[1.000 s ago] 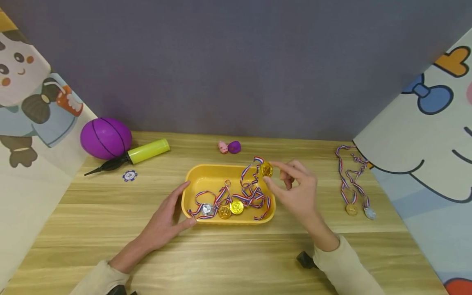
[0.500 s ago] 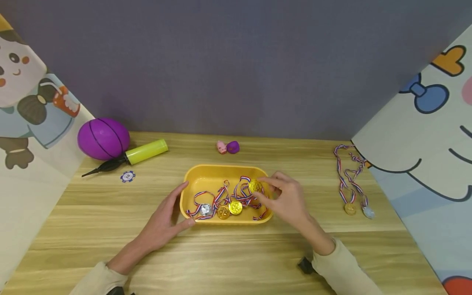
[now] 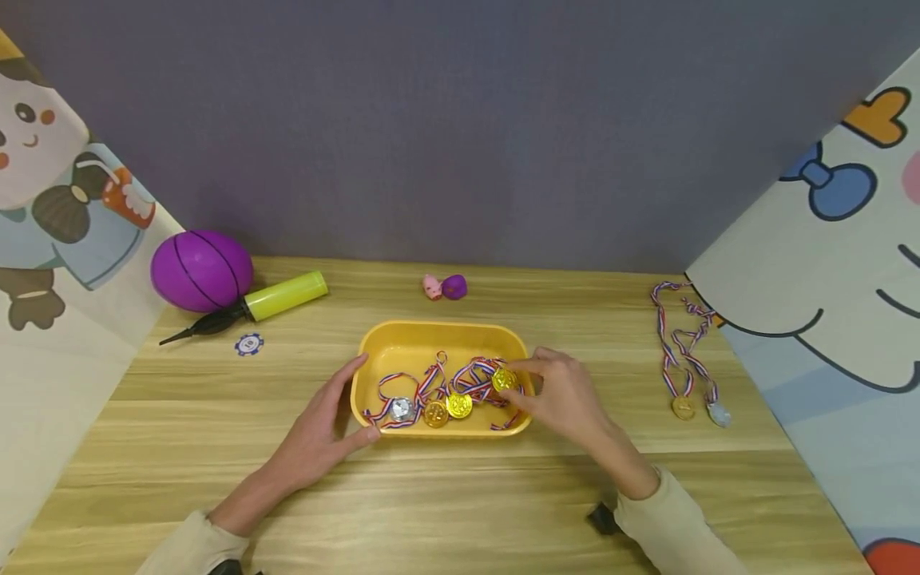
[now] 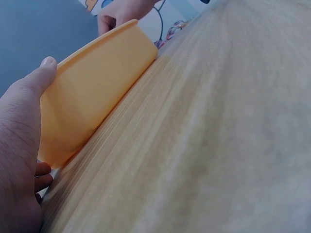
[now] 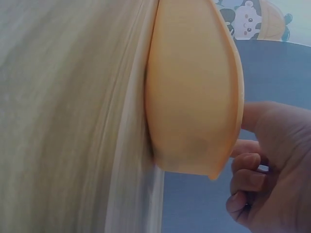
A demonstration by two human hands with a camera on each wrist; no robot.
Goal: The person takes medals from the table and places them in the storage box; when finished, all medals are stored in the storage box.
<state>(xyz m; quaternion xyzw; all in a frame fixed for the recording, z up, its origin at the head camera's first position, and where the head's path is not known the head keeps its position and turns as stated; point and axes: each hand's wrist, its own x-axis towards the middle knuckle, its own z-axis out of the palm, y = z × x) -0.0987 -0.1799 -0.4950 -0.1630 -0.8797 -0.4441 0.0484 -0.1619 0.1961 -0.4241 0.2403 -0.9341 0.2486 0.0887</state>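
Observation:
My left hand holds the left end of a yellow plastic tray, thumb at the near corner and fingers along the left side. In the left wrist view the thumb lies against the tray wall. Over the tray's right end, my right hand pinches a gold medal between thumb and index finger. Its striped ribbon lies among other ribbons. A silver medal, a bronze-coloured medal and another gold medal lie inside. The tray wall hides the right fingertips in the right wrist view.
Two medals with striped ribbons lie on the wooden table at right. A purple ball, a yellow-green hand pump and a poker chip are at left. Small pink and purple toys sit behind the tray.
My right hand has lowered the pinched gold medal from above the tray's back right rim into its right end, its ribbon settling down. My left hand has stayed at the tray.

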